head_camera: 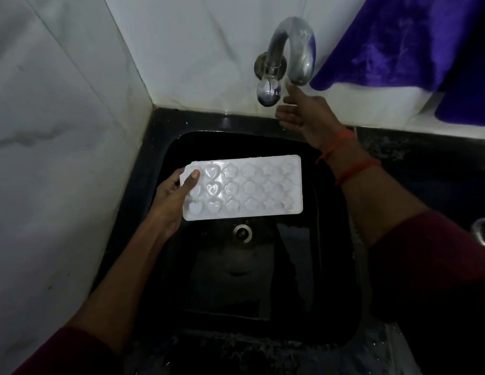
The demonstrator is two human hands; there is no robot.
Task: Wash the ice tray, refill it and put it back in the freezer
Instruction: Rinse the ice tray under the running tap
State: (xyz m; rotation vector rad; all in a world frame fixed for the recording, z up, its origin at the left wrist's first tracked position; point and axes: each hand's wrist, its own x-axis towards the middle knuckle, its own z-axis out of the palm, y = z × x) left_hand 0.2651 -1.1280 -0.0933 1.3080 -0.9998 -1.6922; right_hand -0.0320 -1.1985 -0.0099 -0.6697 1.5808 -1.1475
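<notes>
Item one, far left: white marble-look wall tiles (60, 131), which meet in the corner behind the black sink (236, 288). Item two: the left hand (169, 194), which I log as pinching the short left end of the ice tray (244, 188), thumb on top over a heart-shaped cavity and fingers curled beneath. I judge this one-end grip leaves the rest of the tray free for water. The white tray hangs level over the basin, cavities up, above the drain (242, 232), so I expect runoff to fall straight into the sink. I cannot tell whether the cavities hold anything. Item three: the chrome tap (290, 50) on the back wall, no stream visible. Item four: the right hand (301, 115), which holds nothing. Its fingers are loosely extended beside the tap knob (267, 93), and I cannot confirm contact. I read this as a reach to turn the water on, so washing is barely begun. Item five: red threads (349, 163) around that wrist. Item six, far right: a purple cloth (412, 50) hanging on the wall.
</notes>
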